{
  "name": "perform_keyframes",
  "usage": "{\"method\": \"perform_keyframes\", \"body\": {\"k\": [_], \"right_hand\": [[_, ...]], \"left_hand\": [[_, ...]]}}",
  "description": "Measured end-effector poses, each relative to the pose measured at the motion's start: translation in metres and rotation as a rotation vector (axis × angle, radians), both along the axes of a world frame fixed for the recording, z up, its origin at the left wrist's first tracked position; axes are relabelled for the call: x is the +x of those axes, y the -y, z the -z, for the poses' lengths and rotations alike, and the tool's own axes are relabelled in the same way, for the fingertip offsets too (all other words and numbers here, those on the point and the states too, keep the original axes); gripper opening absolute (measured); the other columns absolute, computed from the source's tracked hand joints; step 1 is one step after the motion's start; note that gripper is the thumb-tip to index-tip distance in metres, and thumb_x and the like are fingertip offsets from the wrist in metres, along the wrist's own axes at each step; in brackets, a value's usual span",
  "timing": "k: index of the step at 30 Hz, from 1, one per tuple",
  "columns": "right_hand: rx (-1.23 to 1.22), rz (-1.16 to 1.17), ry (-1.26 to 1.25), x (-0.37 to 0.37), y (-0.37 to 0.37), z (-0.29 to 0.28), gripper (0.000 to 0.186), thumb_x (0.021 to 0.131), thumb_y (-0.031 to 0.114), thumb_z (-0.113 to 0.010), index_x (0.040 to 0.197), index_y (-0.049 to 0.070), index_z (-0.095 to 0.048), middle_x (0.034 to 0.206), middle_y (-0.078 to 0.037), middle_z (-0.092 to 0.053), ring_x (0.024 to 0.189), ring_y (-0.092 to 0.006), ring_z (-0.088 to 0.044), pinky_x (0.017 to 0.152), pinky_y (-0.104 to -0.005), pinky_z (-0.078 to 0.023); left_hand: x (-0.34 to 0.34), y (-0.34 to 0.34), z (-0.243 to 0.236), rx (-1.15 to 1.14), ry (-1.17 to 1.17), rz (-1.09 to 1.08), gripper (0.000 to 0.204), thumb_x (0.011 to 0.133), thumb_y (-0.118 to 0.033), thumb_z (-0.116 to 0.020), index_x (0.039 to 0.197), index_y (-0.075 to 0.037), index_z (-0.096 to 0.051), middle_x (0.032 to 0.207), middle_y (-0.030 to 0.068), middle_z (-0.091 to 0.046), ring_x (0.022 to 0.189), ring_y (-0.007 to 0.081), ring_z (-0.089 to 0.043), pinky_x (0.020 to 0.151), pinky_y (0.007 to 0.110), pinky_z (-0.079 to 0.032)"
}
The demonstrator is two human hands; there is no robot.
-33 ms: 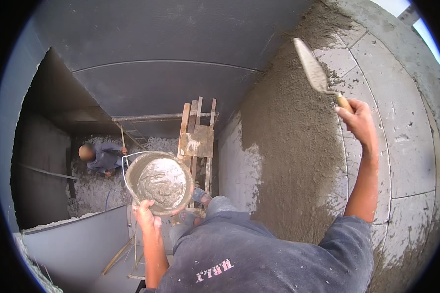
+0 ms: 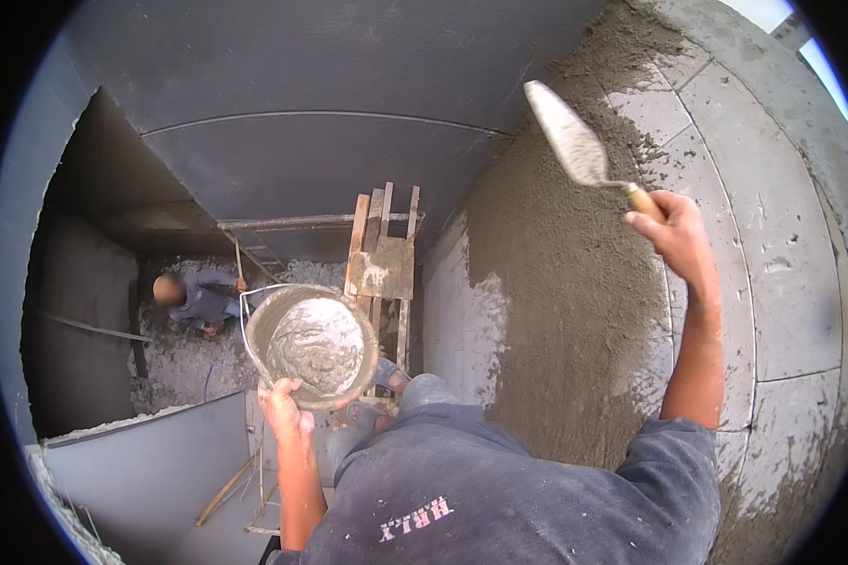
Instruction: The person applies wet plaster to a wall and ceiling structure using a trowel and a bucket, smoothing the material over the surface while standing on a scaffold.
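Note:
My left hand (image 2: 285, 409) grips the near rim of a round bucket (image 2: 259, 341), with its thumb over the edge. Wet grey mortar (image 2: 316, 348) fills part of the bucket, and its wire handle hangs to the left side. My right hand (image 2: 680, 235) is closed round the wooden handle of a pointed trowel (image 2: 567, 134). The blade, smeared with mortar and slightly blurred, points up and left in front of the wall. Fresh rough mortar (image 2: 565, 282) coats a broad strip of that wall on my right; grey blocks (image 2: 773, 235) show bare beside it.
I stand high on a scaffold of wooden planks (image 2: 384, 268) and a metal pole (image 2: 301, 222). Far below on the left, another person (image 2: 200, 299) is on the rubble-strewn floor. A dark grey wall (image 2: 349, 160) stands ahead; a low partition (image 2: 151, 452) is at lower left.
My right hand has moved a little left with the trowel, its blade swinging left across the mortared wall. The bucket in my left hand has barely shifted.

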State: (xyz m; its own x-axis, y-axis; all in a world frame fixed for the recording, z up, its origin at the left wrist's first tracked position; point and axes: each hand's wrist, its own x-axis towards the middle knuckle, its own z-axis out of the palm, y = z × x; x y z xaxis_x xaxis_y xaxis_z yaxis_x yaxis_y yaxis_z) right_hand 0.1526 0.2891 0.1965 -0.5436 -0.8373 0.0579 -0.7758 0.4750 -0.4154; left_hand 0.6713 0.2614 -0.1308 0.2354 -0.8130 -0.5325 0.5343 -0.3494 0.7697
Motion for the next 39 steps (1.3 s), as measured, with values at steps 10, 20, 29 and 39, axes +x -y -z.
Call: {"method": "perform_keyframes", "body": {"k": [10, 20, 29, 39], "right_hand": [[0.092, -0.954, -0.528, 0.197, 0.048, 0.194, 0.014, 0.084, 0.019, -0.074, 0.09, 0.007, -0.072, 0.085, -0.013, -0.074, 0.084, -0.029, -0.076, 0.076, -0.0449, -0.059], [0.412, -0.81, 0.017, 0.216, 0.023, 0.184, 0.026, 0.087, 0.025, -0.079, 0.101, 0.004, -0.073, 0.091, -0.019, -0.075, 0.09, -0.0406, -0.072, 0.081, -0.0515, -0.056], [0.274, -0.822, 0.047, 0.207, 0.034, 0.167, 0.027, 0.089, 0.028, -0.074, 0.104, 0.007, -0.073, 0.098, -0.016, -0.075, 0.098, -0.0379, -0.073, 0.086, -0.0506, -0.057], [0.117, -0.802, 0.915, 0.136, 0.067, 0.168, 0.03, 0.087, 0.024, -0.083, 0.104, 0.0, -0.075, 0.076, -0.006, -0.069, 0.069, -0.0161, -0.068, 0.064, -0.0322, -0.053]], "left_hand": [[-0.036, 0.015, -0.048, -0.118, -0.07, 0.091, 0.045, 0.071, 0.009, -0.06, 0.114, 0.003, -0.066, 0.101, 0.0095, -0.069, 0.09, 0.0226, -0.067, 0.082, 0.037, -0.056], [-0.027, 0.006, -0.038, -0.125, -0.148, 0.038, 0.039, 0.074, 0.015, -0.058, 0.111, 0.003, -0.066, 0.098, 0.0091, -0.069, 0.085, 0.0194, -0.066, 0.077, 0.034, -0.056], [-0.02, 0.015, -0.025, -0.129, -0.031, -0.034, 0.05, 0.068, 0.009, -0.061, 0.117, 0.004, -0.064, 0.106, 0.0127, -0.069, 0.092, 0.0265, -0.069, 0.082, 0.041, -0.059], [0.012, 0.008, -0.037, -0.068, 0.024, -0.046, 0.049, 0.069, 0.007, -0.061, 0.118, 0.005, -0.061, 0.113, 0.0139, -0.067, 0.101, 0.0283, -0.068, 0.093, 0.045, -0.058]]}}
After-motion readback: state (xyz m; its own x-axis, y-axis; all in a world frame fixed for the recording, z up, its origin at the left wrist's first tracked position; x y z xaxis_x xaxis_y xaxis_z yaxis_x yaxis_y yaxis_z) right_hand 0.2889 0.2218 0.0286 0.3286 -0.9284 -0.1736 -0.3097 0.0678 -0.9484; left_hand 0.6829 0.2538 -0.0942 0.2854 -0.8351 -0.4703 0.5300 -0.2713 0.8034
